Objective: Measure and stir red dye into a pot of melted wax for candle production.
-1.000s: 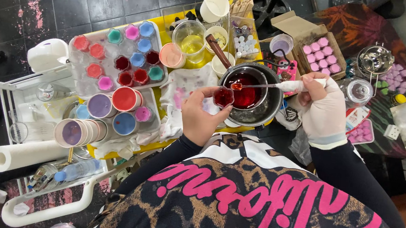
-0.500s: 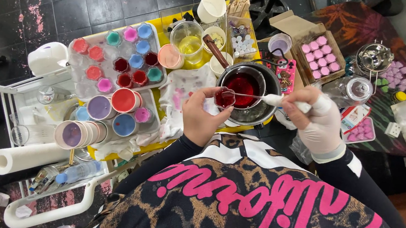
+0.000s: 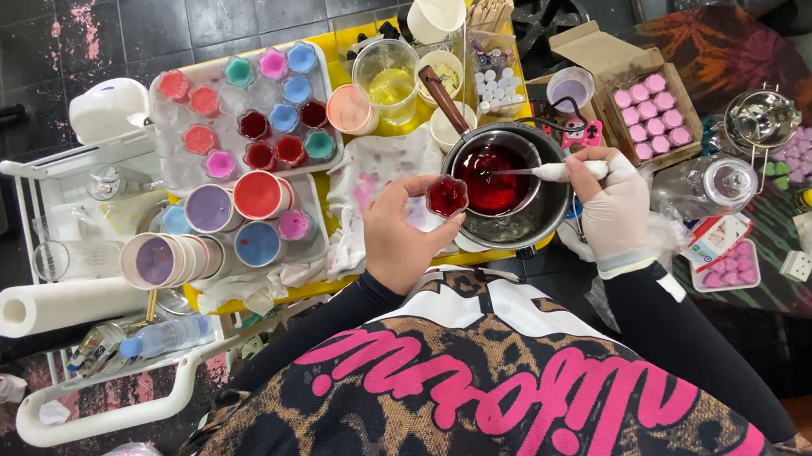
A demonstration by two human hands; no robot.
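Spoon now over red pot in gloved right hand; left hand around cup; black tiles.

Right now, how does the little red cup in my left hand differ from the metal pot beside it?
The small cup is tiny and held up by the left hand; the metal pot is far larger and rests on the yellow tray. The pot has a spoon dipped in, held by the gloved right hand; the cup has none. Both hold dark red liquid.
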